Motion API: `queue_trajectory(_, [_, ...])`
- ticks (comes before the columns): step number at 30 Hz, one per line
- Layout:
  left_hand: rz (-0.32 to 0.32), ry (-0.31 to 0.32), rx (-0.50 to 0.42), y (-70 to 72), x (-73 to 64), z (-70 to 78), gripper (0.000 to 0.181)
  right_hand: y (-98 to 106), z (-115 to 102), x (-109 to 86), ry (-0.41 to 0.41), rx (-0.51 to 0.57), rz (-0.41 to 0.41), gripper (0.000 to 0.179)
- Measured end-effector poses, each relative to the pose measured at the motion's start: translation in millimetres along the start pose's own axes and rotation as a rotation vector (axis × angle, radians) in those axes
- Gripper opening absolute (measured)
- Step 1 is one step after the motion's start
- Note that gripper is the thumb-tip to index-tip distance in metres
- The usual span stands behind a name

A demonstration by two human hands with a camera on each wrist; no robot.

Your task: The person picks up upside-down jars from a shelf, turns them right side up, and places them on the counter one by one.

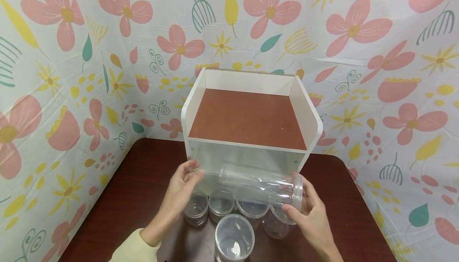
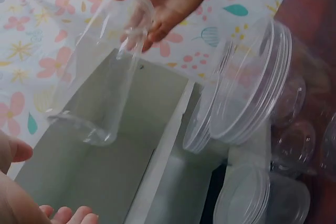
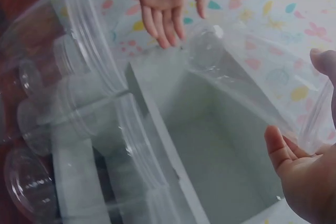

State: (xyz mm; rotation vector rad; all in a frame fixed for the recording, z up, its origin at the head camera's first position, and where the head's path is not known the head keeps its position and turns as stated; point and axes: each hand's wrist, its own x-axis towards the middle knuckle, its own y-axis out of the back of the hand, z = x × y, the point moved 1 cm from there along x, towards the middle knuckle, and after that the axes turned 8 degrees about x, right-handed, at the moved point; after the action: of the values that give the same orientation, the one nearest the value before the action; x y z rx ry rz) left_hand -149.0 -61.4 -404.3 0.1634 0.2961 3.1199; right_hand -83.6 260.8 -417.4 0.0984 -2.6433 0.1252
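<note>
A tall clear plastic jar (image 1: 258, 182) is held sideways in front of the shelf. My right hand (image 1: 312, 214) grips it around the ribbed rim end, thumb on the near side, as the right wrist view also shows, with the jar (image 3: 247, 72) reaching away from the fingers. Off the jar's other end, my left hand (image 1: 183, 186) is apart from it, its fingers (image 3: 163, 24) extended in the right wrist view. Below the held jar, a row of shorter clear jars (image 1: 221, 202) stands on the table, with a larger clear jar (image 1: 234, 238) in front.
A white shelf unit (image 1: 247, 142) with a brown top panel (image 1: 247, 114) and raised sides stands behind the jars, its lower compartment facing me. The dark red tabletop (image 1: 118, 198) extends to both sides. Flower-patterned cloth (image 1: 222, 23) hangs behind and beside the table.
</note>
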Motion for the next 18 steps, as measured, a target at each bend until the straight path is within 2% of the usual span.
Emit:
queue_trajectory(6, [0.071, -0.006, 0.084, 9.3, 4.5, 1.0, 0.05, 12, -14, 2.2, 0.068, -0.041, 0.0, 0.079])
queue_trajectory(15, [0.135, -0.035, 0.215, 18.9, 13.0, -4.9, 0.052, 27, -38, 1.5, 0.005, -0.12, 0.069, 0.078])
queue_trajectory(18, [0.153, -0.068, 0.226, 19.7, 19.1, -7.4, 0.053, 31, -44, 1.0, 0.029, -0.107, 0.074, 0.078])
